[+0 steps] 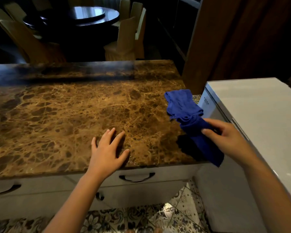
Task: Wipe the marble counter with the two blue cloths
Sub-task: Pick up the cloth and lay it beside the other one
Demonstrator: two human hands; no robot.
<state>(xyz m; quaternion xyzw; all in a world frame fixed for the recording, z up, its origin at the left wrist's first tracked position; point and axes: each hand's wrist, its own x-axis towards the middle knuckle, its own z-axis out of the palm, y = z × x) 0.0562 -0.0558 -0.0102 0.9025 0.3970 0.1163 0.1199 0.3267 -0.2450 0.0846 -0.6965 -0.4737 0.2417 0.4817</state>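
1. Blue cloths (188,118) lie bunched at the right end of the counter (74,106), the long axis running from the far right edge back toward the near corner, where the lower end hangs over the front edge.
2. Whether this is one cloth or two bunched together cannot be told.
3. Right hand (225,137) is nearest: thumb and fingers pinch the cloth at mid-length, partly closed.
4. Left hand (107,152) rests flat on the counter, fingers spread, holding nothing, well left of the cloth.
5. Judgement: unwiped marble lies left of the cloth, so the sweep should run leftward; the left hand must cross right to take a second cloth.
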